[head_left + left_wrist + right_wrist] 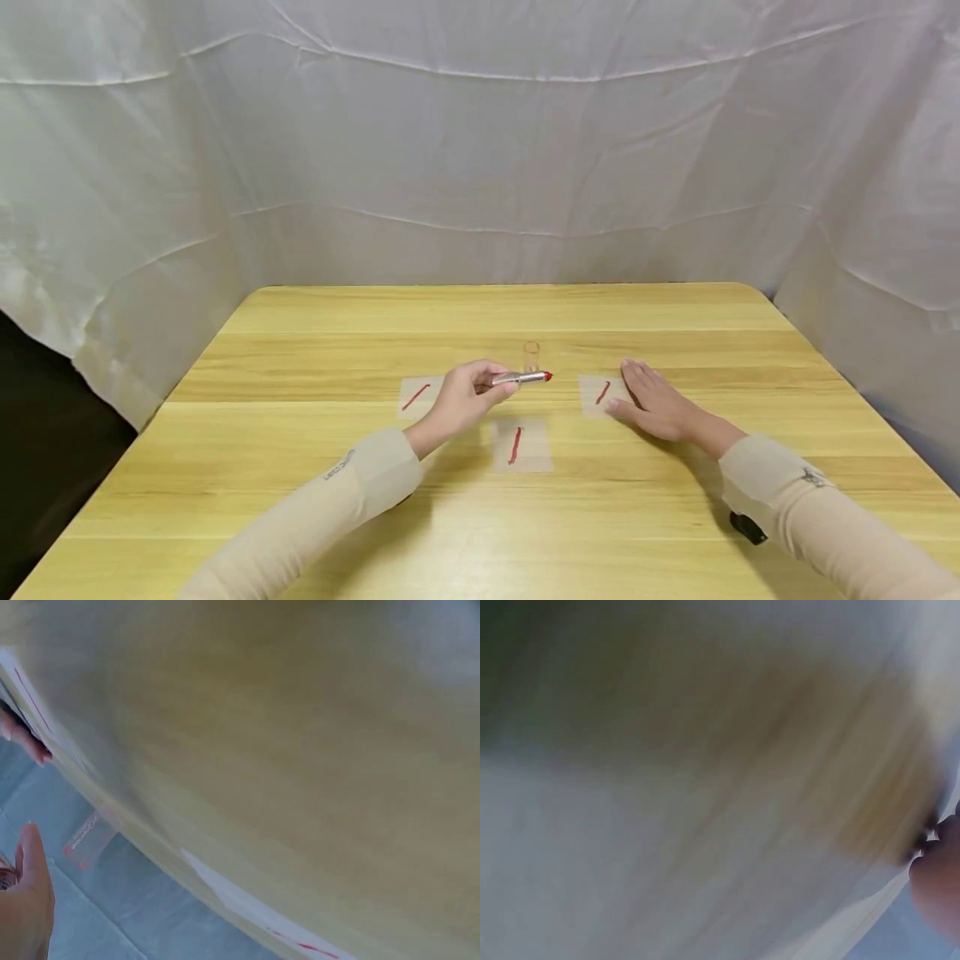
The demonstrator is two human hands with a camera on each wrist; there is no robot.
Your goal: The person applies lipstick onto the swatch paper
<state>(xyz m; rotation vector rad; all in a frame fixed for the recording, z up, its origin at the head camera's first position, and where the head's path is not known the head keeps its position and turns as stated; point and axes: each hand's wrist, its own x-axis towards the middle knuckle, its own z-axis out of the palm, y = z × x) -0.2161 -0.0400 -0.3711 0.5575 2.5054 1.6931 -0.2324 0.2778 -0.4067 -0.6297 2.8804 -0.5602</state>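
My left hand [461, 404] pinches a lipstick [527, 377] with a silver case, held level above the table with its red tip pointing right. Just behind it a clear lipstick cap [531, 357] stands upright; lettering shows on this cap [91, 840] in the left wrist view. My right hand [660, 407] rests palm down with straight fingers, its thumb at the edge of the right translucent square sheet [588, 400], which bears a red stroke. Another marked sheet [411, 392] lies beside my left hand, and a third [534, 450] lies nearer the front.
The sheets lie on a wood-grain table [480, 517] with rounded far corners. A pale wrinkled curtain [480, 158] hangs behind it and at both sides. Something dark [747, 527] sits under the right sleeve's cuff. Much of the right wrist view is blurred.
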